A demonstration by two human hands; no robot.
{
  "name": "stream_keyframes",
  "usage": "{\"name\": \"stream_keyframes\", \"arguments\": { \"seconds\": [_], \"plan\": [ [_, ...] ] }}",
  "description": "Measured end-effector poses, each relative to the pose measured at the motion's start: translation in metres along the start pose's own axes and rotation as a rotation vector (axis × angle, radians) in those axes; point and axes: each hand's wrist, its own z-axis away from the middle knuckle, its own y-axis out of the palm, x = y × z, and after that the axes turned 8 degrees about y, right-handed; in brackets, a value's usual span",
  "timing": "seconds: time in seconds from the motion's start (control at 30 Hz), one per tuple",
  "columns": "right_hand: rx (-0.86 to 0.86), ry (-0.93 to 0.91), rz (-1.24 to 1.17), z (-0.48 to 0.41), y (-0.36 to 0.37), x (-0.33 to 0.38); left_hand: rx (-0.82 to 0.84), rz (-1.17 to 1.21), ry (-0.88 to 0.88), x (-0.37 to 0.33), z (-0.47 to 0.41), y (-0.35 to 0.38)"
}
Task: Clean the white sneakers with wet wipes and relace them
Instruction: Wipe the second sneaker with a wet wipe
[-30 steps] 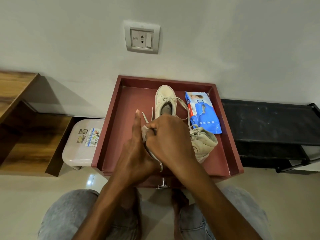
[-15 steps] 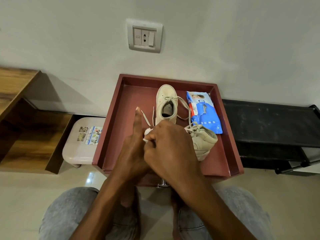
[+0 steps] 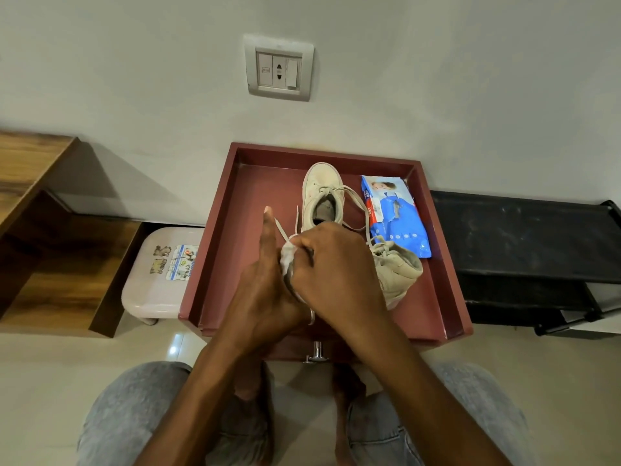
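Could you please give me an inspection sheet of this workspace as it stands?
Surface: red tray, holding sneakers and pack.
Job's things: upright sneaker at back; tipped sneaker on its side, right; wipes pack beside them; wipe at a loose lace.
Clutter: nothing seen.
Grippers: right hand pinches wipe; left hand against it, forefinger straight, grip hidden.
Cables: nothing seen.
Surroundings: wall socket, stool, wooden shelf, black rack.

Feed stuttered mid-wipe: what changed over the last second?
Hardly anything: right hand, pinching the crumpled white wet wipe, rubbed slightly against the left hand, its forefinger still straight. The far white sneaker, tipped white sneaker, blue wipes packet and red tray stayed put.
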Motion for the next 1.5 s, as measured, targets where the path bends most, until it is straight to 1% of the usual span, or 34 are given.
{"name": "stream_keyframes", "arguments": {
  "seconds": [0.1, 0.2, 0.27, 0.33, 0.43, 0.57, 0.63, 0.77, 0.9, 1.0, 1.03, 1.1, 1.2, 1.27, 1.33, 1.37, 1.43, 1.5],
  "plan": [
    [0.003, 0.018, 0.015, -0.006, 0.005, 0.002, 0.011, -0.016, -0.016, 0.001, 0.001, -0.003],
    [0.018, -0.065, 0.061, 0.012, 0.001, 0.008, -0.008, -0.023, -0.032, 0.0, 0.001, -0.008],
    [0.029, -0.088, 0.014, 0.021, -0.004, 0.008, -0.027, -0.047, -0.034, -0.002, -0.002, -0.008],
    [-0.015, -0.074, -0.039, 0.013, -0.003, -0.001, -0.022, -0.033, -0.049, -0.005, -0.004, -0.006],
    [-0.065, -0.031, -0.019, -0.003, 0.002, -0.008, 0.01, -0.048, -0.032, -0.004, -0.004, -0.003],
    [-0.051, -0.104, 0.031, 0.018, 0.004, -0.006, -0.007, -0.035, -0.037, -0.005, -0.004, -0.009],
    [-0.026, -0.116, 0.009, 0.023, 0.001, -0.007, -0.024, -0.045, -0.048, -0.006, -0.005, -0.01],
    [-0.054, -0.096, -0.071, -0.002, 0.004, -0.011, 0.007, -0.078, -0.031, -0.004, -0.005, -0.008],
    [-0.029, -0.159, -0.016, 0.012, 0.012, -0.008, 0.02, -0.057, -0.047, -0.002, -0.003, -0.01],
    [-0.002, -0.227, -0.075, 0.024, 0.01, -0.017, 0.001, -0.066, -0.073, -0.004, -0.005, -0.015],
    [0.01, -0.216, -0.078, 0.022, 0.006, -0.024, -0.015, -0.057, -0.098, -0.005, -0.006, -0.017],
    [0.037, -0.126, -0.063, 0.018, -0.005, -0.039, -0.034, -0.025, -0.14, -0.009, -0.008, -0.022],
    [-0.015, -0.031, -0.095, 0.014, -0.011, -0.052, -0.026, -0.009, -0.157, -0.013, -0.01, -0.023],
    [-0.036, -0.071, -0.106, 0.017, -0.006, -0.04, -0.017, -0.026, -0.145, -0.013, -0.01, -0.021],
    [-0.025, -0.181, -0.077, 0.021, 0.004, -0.028, -0.014, -0.046, -0.133, -0.008, -0.007, -0.02],
    [-0.002, -0.201, -0.08, 0.021, 0.004, -0.027, -0.01, -0.052, -0.13, -0.006, -0.006, -0.021],
    [0.049, -0.132, -0.097, 0.017, -0.002, -0.035, 0.001, -0.059, -0.125, -0.004, -0.005, -0.023],
    [0.039, -0.049, -0.103, 0.012, -0.008, -0.048, 0.021, -0.056, -0.119, -0.004, -0.004, -0.024]
  ]
}}
